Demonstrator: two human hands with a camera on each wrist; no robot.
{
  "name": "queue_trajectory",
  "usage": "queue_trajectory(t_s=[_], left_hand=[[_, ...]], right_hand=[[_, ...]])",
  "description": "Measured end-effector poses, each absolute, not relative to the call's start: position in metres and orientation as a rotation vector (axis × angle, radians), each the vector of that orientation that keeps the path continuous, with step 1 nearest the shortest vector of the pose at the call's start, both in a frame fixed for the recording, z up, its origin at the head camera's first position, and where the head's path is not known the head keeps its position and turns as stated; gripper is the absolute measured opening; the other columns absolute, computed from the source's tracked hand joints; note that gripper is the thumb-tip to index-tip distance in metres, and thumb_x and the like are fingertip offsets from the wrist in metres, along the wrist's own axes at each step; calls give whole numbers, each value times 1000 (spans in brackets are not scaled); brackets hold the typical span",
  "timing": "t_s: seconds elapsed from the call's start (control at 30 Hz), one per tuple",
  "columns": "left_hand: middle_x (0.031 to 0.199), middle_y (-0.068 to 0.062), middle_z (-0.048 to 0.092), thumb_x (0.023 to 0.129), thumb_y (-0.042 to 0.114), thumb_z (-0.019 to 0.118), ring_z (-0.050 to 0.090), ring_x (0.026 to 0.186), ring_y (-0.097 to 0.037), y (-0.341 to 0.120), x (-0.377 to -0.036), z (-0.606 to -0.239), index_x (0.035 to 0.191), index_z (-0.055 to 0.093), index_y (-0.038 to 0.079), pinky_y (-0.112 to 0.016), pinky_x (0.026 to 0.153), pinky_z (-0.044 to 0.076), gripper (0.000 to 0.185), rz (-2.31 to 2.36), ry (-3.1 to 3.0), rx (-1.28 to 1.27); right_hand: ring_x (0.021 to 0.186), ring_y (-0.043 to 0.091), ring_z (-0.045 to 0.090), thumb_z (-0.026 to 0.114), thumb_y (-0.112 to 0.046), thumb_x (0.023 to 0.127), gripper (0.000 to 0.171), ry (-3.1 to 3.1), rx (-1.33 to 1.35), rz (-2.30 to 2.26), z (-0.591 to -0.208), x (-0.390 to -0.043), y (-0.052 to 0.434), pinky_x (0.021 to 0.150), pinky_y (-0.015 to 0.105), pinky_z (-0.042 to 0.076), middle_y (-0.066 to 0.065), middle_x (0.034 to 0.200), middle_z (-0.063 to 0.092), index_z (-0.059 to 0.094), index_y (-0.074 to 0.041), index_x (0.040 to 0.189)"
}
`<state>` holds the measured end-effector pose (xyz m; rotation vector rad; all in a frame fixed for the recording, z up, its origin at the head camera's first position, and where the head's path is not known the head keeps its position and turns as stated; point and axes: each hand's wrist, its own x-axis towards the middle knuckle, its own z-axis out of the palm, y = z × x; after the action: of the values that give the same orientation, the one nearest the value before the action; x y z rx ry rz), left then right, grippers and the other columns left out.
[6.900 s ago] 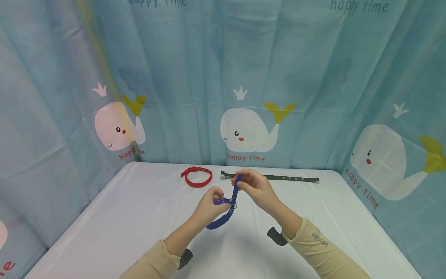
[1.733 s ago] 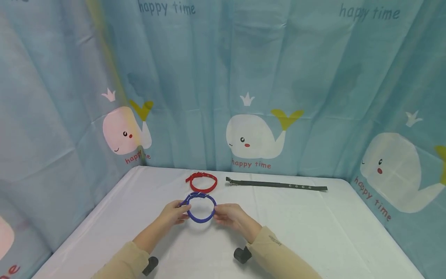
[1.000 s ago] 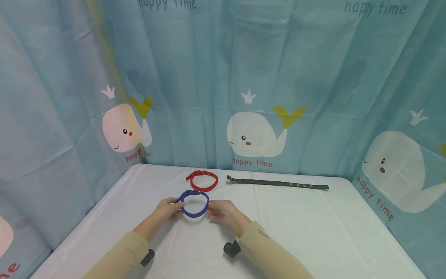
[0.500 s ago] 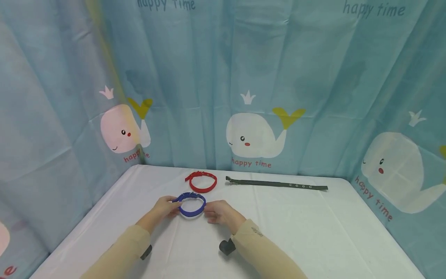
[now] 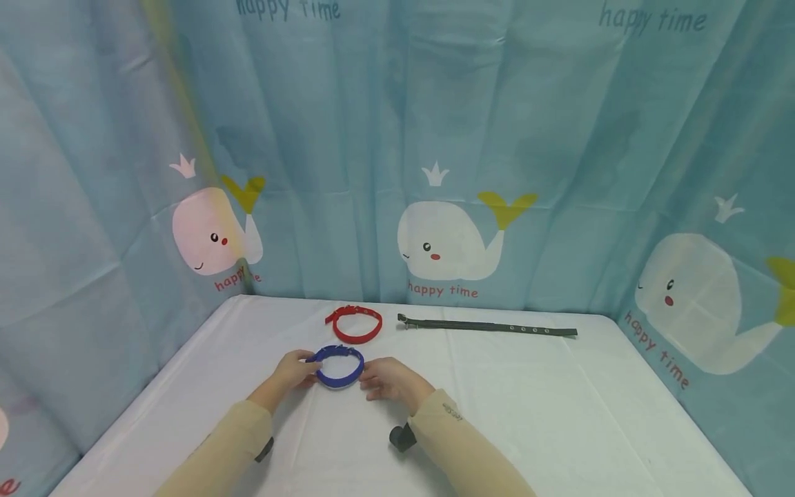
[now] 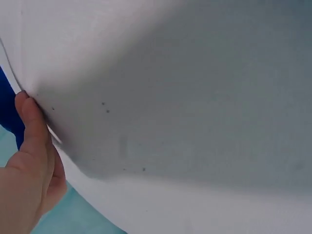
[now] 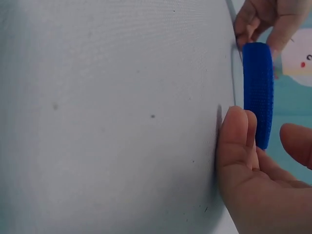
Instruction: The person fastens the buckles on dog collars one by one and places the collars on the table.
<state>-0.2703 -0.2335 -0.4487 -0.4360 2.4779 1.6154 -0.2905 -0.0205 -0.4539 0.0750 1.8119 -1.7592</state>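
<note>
A blue pet collar (image 5: pixel 338 382), buckled into a ring, is low over the white table in the head view. My left hand (image 5: pixel 290 373) pinches its left side, thumb on top. On the right side, fingers of my right hand (image 5: pixel 394 379) touch the band. The right wrist view has the collar's textured band (image 7: pixel 258 92) against those fingers, with the right thumb (image 7: pixel 296 141) standing apart from it. Only a blue corner of the collar (image 6: pixel 9 107) shows past the fingers in the left wrist view.
Behind the blue collar lies a red collar (image 5: pixel 356 339), also closed into a ring. A dark green collar (image 5: pixel 466 325) with eyelets is stretched straight along the back of the table (image 5: pixel 534 414). Blue curtains (image 5: pixel 348 138) with whale prints enclose the sides and back.
Earlier, both hands held the blue collar up while one end stuck upward. It became a closed ring, then came down and leftward toward the table; the right thumb now stands off it.
</note>
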Motion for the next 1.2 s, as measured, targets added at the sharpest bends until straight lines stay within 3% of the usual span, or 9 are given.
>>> queue_trajectory(t_s=[0.2, 0.53, 0.77, 1.2], left_hand=[[121, -32, 53, 96, 10, 55, 63, 86, -25, -235, -268, -444, 136, 38, -16, -33, 76, 54, 51, 1442, 2551, -401], [121, -35, 52, 97, 15, 53, 63, 85, -27, -246, -261, -437, 132, 38, -19, -35, 74, 53, 51, 1338, 2591, -354], [120, -37, 52, 98, 15, 51, 64, 93, -37, -250, -247, -428, 131, 41, -17, -41, 75, 52, 47, 1289, 2769, -257], [108, -26, 60, 97, 11, 56, 65, 87, -31, -219, -244, -422, 132, 45, -13, -39, 78, 51, 44, 1503, 2789, -144]], right_hand=[[78, 16, 58, 55, 2, 93, 44, 1819, 94, -1747, -453, -291, -24, 64, 25, 52, 11, 94, 64, 47, 11, 135], [82, 18, 61, 53, 3, 94, 43, 1811, 166, -1836, -455, -292, -11, 69, 28, 54, 15, 100, 64, 44, 13, 135], [96, 25, 62, 48, -6, 99, 42, 1835, 237, -1894, -451, -297, 32, 77, 35, 54, 23, 118, 61, 42, 13, 136], [113, 37, 56, 40, -9, 102, 43, 1944, 329, -1942, -438, -297, 137, 88, 43, 50, 32, 131, 49, 38, 12, 139]])
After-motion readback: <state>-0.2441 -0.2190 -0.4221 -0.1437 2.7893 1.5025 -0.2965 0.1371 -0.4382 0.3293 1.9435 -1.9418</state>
